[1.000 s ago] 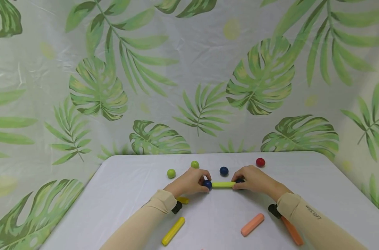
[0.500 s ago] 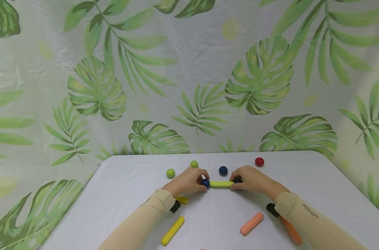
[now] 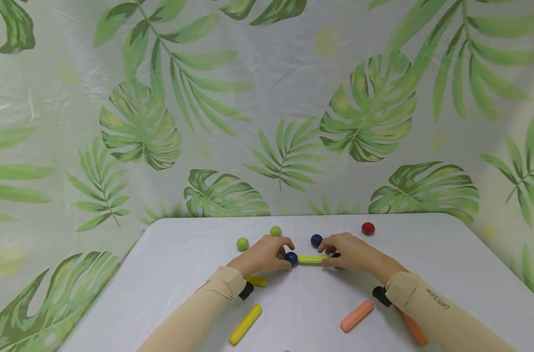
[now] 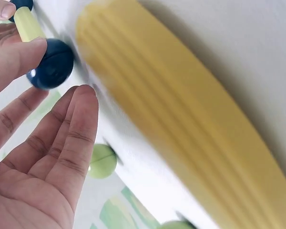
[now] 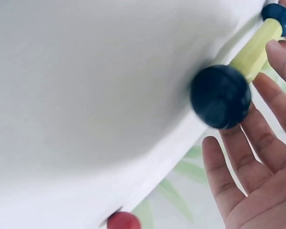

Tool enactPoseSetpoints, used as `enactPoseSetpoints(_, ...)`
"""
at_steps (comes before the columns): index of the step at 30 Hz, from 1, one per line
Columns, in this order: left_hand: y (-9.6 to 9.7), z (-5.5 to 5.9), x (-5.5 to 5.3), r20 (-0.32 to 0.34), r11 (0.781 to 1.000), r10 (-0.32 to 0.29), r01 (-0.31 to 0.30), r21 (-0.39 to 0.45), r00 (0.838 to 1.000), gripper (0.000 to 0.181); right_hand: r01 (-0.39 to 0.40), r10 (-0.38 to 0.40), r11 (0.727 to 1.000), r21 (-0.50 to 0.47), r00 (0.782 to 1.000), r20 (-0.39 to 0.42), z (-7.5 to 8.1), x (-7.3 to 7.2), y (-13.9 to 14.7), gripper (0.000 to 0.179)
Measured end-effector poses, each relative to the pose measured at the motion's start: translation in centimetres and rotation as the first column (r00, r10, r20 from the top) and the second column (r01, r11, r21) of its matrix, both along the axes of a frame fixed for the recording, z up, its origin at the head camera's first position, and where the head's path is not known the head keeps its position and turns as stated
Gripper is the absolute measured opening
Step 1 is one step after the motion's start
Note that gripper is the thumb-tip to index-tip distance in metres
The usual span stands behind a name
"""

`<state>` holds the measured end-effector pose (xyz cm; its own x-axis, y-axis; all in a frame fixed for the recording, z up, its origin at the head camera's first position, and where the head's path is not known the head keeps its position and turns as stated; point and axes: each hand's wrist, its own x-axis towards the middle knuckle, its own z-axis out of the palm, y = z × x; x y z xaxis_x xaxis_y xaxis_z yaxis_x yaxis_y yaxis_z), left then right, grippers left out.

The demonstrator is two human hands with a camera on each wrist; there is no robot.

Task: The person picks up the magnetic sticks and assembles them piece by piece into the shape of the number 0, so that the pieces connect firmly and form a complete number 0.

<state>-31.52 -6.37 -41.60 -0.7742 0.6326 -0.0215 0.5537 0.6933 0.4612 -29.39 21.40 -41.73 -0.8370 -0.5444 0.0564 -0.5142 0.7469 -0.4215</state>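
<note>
The lime stick (image 3: pixel 310 259) lies between your two hands, on your side of the loose blue ball (image 3: pixel 316 240), its ends meeting a left end ball (image 3: pixel 291 258) and a right end ball (image 5: pixel 220 97). Your left hand (image 3: pixel 265 255) has its fingers extended and parted about the left end ball, with the thumb up close; whether that thumb presses on it, I cannot tell. Your right hand (image 3: pixel 354 252) is likewise spread about the right end ball, pinching nothing that shows.

Expect the stick to be light and stiff, probably wood or hard plastic, and not fragile. The end balls look glossy and may slip or roll, so pinch each across its middle, thumb on your side and fingers opposite. How firmly they are joined to the stick I cannot tell; treat the joints as loose and support both ends together if you lift.

The stick is pale yellow-green, straight and flat-faced; the end balls are dark navy, the left one marked by a fine line.

Farther out on the counter (image 3: pixel 306 298), two green balls (image 3: pixel 242 244) sit left of the loose blue ball and a red ball (image 3: pixel 368 228) right of it. Nearer you than that ball, two yellow sticks (image 3: pixel 246 324) lie to its left and two orange sticks (image 3: pixel 357 316) to its right.
</note>
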Motion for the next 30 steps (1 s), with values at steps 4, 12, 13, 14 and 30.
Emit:
enactPoseSetpoints(4,-0.8,0.8,0.5,-0.018,1.0,0.012,-0.012,-0.008,1.0,0.038,-0.006,0.006,1.0,0.003,1.0,-0.004,0.3,0.2,-0.9,0.028)
enactPoseSetpoints(12,-3.2,1.5,0.8,-0.076,0.999,-0.016,0.013,-0.041,0.997,0.034,-0.027,0.027,1.0,-0.001,0.999,-0.018,0.4,0.1,-2.7,0.031)
enactPoseSetpoints(13,-3.7,1.5,0.9,-0.08,0.999,-0.021,0.017,-0.048,0.997,0.033,-0.027,0.027,1.0,-0.001,0.999,-0.017,0.4,0.0,-3.0,0.032)
enactPoseSetpoints(14,-4.1,1.5,1.0,-0.084,0.998,-0.025,0.02,-0.057,0.996,0.032,-0.029,0.029,1.0,0.003,0.999,-0.019,0.4,0.0,-3.3,0.033)
enactPoseSetpoints(30,-9.2,1.6,3.9,-0.002,0.988,-0.047,0.047,-0.146,0.999,0.029,-0.065,0.065,0.998,0.003,0.996,0.059,-0.4,-0.9,-6.0,0.04)
